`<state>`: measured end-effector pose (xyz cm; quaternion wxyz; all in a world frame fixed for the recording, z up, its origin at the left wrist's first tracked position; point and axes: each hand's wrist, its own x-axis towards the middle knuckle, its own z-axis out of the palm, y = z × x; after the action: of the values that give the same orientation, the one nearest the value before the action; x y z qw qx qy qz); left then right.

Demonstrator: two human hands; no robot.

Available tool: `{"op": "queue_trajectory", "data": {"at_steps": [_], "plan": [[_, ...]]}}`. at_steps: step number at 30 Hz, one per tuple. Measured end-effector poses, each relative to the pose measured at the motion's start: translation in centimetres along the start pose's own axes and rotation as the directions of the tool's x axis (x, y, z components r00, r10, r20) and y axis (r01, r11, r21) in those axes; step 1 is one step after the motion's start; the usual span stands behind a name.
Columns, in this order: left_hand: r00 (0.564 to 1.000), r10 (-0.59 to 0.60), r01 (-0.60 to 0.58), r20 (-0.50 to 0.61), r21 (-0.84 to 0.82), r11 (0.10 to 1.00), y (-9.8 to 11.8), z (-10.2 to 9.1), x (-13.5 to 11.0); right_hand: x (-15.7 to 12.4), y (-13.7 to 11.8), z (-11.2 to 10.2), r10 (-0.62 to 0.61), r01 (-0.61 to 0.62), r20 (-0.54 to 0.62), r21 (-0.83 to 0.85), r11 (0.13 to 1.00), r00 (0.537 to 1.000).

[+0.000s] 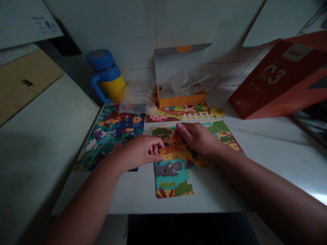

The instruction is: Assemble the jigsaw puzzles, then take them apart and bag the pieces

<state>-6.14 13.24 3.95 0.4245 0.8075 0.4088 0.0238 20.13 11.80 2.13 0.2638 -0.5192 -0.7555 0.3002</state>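
A jigsaw puzzle (178, 177) of savanna animals, with a hippo in blue water, lies partly joined on the white table. Its lower right part has a stepped edge. My left hand (143, 149) rests at its left edge, fingers loosely curled and thumb apart, with nothing seen between them. Over the upper middle of the puzzle, my right hand (195, 136) is closed, thumb pressed to the bent fingers. Whatever it may hold is hidden. To the left lies a dark blue night-scene puzzle (107, 136), and behind is a farm-scene puzzle (178, 114) with a white fence.
An orange box (182, 100) with its lid raised stands at the back, a clear plastic bag (191, 85) in it. Beside it are crumpled clear plastic (138, 97) and a blue and yellow flask (109, 80). A large red box (276, 81) leans at the right.
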Motion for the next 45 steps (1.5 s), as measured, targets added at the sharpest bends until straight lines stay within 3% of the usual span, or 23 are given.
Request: {"op": "queue_trajectory", "data": {"at_steps": [5, 9, 15, 24, 34, 45], "plan": [[0.978, 0.208, -0.204, -0.020, 0.121, 0.971, 0.4, 0.4, -0.1, 0.0, 0.0, 0.0, -0.001, 0.001, -0.004, -0.006, 1.000, 1.000], [0.960, 0.276, -0.278, 0.037, 0.146, 0.949, 0.6, 0.8, 0.0, -0.1, 0.0, 0.0, -0.005, 0.005, 0.001, -0.005, 1.000, 1.000], [0.960, 0.268, -0.278, 0.079, 0.158, 0.948, 0.8, 0.8, 0.1, 0.0, 0.1, 0.1, -0.032, 0.031, -0.017, -0.020, 0.999, 0.999], [0.968, 0.252, -0.252, 0.019, 0.145, 0.957, 0.5, 1.0, 0.2, -0.1, -0.2, -0.1, -0.024, 0.025, 0.008, -0.031, 0.999, 1.000], [0.991, 0.114, -0.103, -0.070, 0.147, 0.984, 0.3, 0.1, 0.2, 0.0, -0.2, 0.0, -0.028, 0.028, 0.014, -0.020, 0.999, 1.000], [0.973, 0.231, -0.222, -0.014, 0.219, 0.950, -0.3, 0.2, 0.3, 0.0, -0.1, 0.1, -0.023, 0.023, 0.027, -0.023, 0.999, 0.999]]}}
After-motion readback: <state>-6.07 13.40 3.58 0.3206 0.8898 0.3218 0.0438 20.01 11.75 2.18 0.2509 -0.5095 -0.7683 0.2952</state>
